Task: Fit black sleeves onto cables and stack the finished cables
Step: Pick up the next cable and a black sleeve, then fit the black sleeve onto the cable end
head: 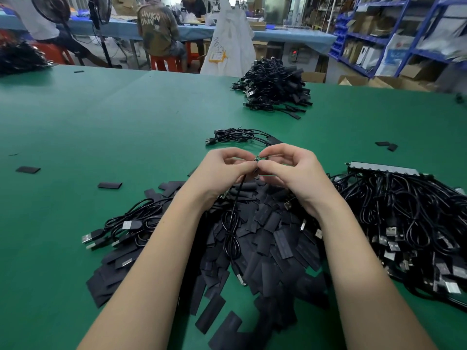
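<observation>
My left hand (225,170) and my right hand (293,170) meet above the middle of the green table (126,117). Both pinch the small green board end (257,159) of a black cable (232,223), which hangs down between my forearms over a heap of flat black sleeves (265,238). No sleeve shows on the pinched end. Just beyond my hands lies a small bundle of sleeved cables (240,135). A large stack of finished cables (275,89) sits farther back on the right.
A big pile of USB cables (409,228) fills the right side, with a smaller bunch (126,226) at the left. Loose sleeves (110,185) lie scattered on the table. People sit at a blue bench (278,34) behind; blue shelving (394,34) stands at the right.
</observation>
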Motion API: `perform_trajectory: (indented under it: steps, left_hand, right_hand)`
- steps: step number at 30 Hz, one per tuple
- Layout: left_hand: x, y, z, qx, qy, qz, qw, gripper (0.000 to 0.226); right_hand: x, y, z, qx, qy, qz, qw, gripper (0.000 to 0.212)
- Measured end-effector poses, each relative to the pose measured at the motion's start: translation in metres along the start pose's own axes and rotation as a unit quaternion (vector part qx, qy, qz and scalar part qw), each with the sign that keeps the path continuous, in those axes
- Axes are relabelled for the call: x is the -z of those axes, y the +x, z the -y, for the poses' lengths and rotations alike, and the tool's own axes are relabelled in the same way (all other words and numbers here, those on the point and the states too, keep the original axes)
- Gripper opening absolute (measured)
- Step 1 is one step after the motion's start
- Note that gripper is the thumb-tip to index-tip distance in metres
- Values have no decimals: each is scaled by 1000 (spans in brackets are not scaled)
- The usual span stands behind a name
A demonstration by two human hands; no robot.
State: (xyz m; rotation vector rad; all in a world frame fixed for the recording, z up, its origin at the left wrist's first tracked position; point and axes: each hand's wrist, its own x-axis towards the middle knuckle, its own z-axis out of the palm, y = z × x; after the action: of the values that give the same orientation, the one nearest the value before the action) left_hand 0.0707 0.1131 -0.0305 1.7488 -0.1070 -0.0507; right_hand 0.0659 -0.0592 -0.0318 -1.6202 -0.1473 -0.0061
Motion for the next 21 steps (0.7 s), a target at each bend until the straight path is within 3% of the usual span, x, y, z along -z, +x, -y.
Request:
perform_trajectory:
  steps: [4, 8, 13, 21]
  left_hand:
    - [-2, -1, -2, -4, -37, -11, 999, 6]
    - [-5, 1, 0, -16, -39, -21, 999, 7]
    - [-4, 2, 3, -15, -38, -40, 998, 16]
    - [-4, -2, -3, -17, -14, -16, 1000, 17]
  right_hand:
    - [-7, 1, 1, -45, 108, -21, 993, 29]
    - [-11, 1, 2, -92, 193, -37, 976, 27]
    - [-9, -1, 4, -102, 180, -31, 978, 24]
    - [5, -2, 9, -54, 216, -92, 971, 21]
